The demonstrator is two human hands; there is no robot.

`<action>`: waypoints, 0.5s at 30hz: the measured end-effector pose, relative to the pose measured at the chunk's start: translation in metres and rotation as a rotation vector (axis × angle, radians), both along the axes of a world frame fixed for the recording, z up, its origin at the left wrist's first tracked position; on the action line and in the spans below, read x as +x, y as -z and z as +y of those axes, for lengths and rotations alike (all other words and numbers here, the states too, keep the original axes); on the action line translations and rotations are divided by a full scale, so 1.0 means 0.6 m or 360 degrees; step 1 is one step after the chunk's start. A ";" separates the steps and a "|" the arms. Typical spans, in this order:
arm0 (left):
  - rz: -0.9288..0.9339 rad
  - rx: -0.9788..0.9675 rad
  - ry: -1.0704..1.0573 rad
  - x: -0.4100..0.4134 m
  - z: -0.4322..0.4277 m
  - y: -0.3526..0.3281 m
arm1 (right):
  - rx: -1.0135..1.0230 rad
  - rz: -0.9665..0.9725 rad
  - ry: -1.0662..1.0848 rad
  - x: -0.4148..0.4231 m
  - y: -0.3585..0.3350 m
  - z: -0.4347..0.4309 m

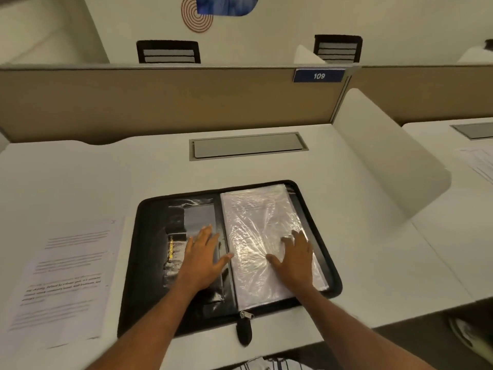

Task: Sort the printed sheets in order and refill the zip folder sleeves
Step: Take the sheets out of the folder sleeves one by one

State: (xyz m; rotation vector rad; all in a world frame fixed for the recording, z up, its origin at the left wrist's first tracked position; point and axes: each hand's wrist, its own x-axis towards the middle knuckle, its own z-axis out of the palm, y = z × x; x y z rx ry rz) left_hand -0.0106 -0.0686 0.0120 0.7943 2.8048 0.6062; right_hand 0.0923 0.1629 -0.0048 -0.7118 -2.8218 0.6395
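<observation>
The zip folder (138, 263) lies open on the desk (106, 169) under both my palms. My left hand (202, 259) rests flat, fingers straight, on its dark inner cover. My right hand (293, 259) presses flat on the crinkled plastic sleeves (256, 217). The printed sheets (64, 279) lie well out beyond my left hand, on the desk beside the folder.
</observation>
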 end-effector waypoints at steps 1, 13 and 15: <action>-0.0009 0.0085 -0.0031 0.002 0.008 -0.005 | -0.0037 0.0090 -0.0032 -0.003 -0.006 -0.001; -0.1056 0.1558 -0.0893 -0.010 0.055 -0.070 | -0.0799 0.0173 -0.0773 -0.047 -0.125 -0.106; -0.1160 0.1679 -0.1027 -0.019 0.032 -0.066 | -0.0822 0.0053 -0.1010 -0.058 -0.144 -0.137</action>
